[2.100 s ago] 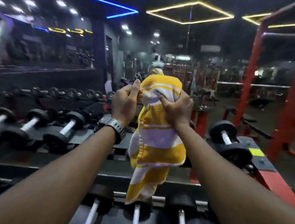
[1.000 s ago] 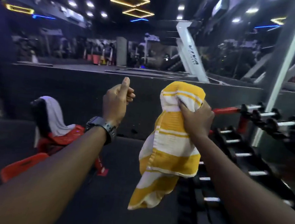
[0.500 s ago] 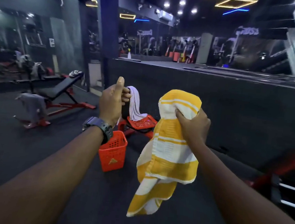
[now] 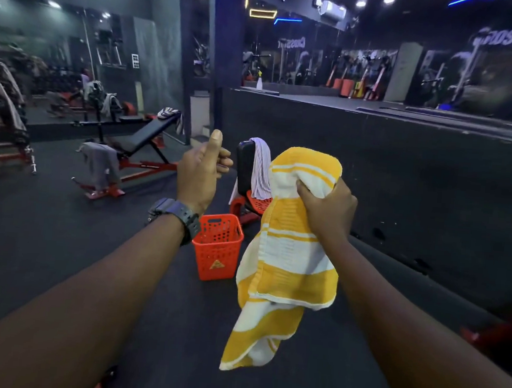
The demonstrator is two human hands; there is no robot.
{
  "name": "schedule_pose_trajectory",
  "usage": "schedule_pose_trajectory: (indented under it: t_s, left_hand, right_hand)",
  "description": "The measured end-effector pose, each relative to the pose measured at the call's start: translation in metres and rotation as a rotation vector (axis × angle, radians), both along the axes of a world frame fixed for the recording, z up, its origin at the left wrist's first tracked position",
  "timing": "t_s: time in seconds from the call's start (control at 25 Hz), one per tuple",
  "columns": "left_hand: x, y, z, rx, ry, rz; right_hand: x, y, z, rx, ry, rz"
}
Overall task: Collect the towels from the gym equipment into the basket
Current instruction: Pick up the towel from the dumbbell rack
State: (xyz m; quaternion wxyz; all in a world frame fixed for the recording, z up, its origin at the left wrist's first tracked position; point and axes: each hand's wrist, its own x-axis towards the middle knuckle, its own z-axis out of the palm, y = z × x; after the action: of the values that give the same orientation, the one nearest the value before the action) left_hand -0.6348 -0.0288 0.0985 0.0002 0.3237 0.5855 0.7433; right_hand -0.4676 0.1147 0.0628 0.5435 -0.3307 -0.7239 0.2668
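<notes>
Here, item by item. Right hand [image 4: 329, 211]: raised at chest height, fingers bunched tight round the upper part of a yellow-and-white striped terry towel [image 4: 286, 258], which hangs free below the fist in a long fold, clear of the floor. Left hand [image 4: 200, 173]: curled into an empty fist with the thumb standing straight up; a dark chunky wristwatch [image 4: 178, 215] sits on that wrist.

Orange perforated plastic basket [image 4: 217, 246]: upright on the dark rubber floor [image 4: 43, 237], between the two forearms as seen from here; the hanging towel covers its right edge, and the left wrist overlaps its upper left corner. What it contains cannot be seen.

Just behind the basket: a black-padded, orange-framed seat [image 4: 245, 174] with a pale striped towel [image 4: 260, 169] draped over its backrest, the yellow towel hiding its right side.

Further left: a black incline bench on an orange frame [image 4: 141, 143], a grey cloth [image 4: 101, 161] slung over its lower end and a small striped cloth [image 4: 169, 112] on its raised end. Beyond it, a mirrored wall [image 4: 59, 62]. To the right, a long black raised platform [image 4: 407, 151] runs across the room.
</notes>
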Motion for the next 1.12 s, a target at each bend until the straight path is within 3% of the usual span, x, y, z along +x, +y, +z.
schedule_pose_trajectory:
  t_s: [0.64,1.12]
  left_hand:
    - [-0.179,0.148,-0.017,-0.046,-0.047,0.096]
    - [-0.303,0.326,-0.048,-0.088,-0.108,0.320]
  right_hand:
    - [-0.214,0.166,-0.007,-0.043,0.021,0.088]
    - [-0.393,0.358,-0.043,-0.088,-0.008,0.354]
